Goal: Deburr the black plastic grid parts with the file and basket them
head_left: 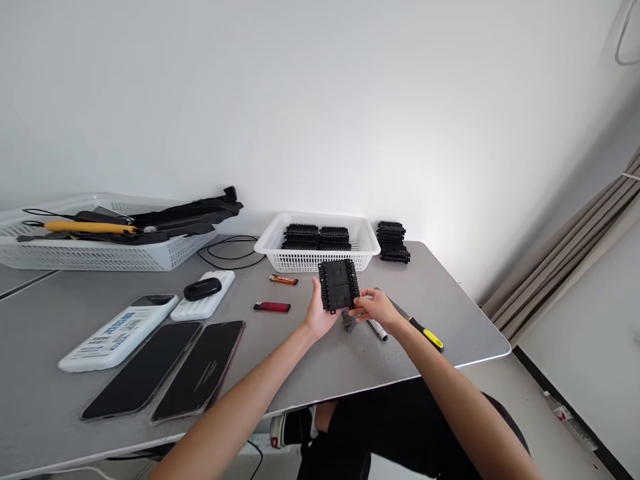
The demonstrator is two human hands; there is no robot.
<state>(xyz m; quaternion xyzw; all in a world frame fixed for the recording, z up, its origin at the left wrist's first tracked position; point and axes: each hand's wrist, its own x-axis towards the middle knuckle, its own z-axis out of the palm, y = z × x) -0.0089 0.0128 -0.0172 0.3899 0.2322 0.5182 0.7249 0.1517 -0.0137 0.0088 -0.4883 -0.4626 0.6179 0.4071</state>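
Over the front middle of the table, both hands hold a black plastic tray (339,283) with toothed side edges, its flat face turned up towards me. My left hand (320,312) supports it from the left and below, with the thumb along the side edge. At the lower right corner, the fingers of my right hand (373,307) close on the tray. Below the right hand lie a white marker pen (379,329) and a small dark bunch of bits (349,322), partly covered. A tool with a yellow and black handle (427,335) rests to the right.
Behind stands a white basket (320,260) with similar black trays; a stack of them (393,241) is beside it. An orange lighter (283,279) and a red lighter (271,307) lie left. Further left are two phones (143,367), power banks (117,333) and a large basket (190,252).
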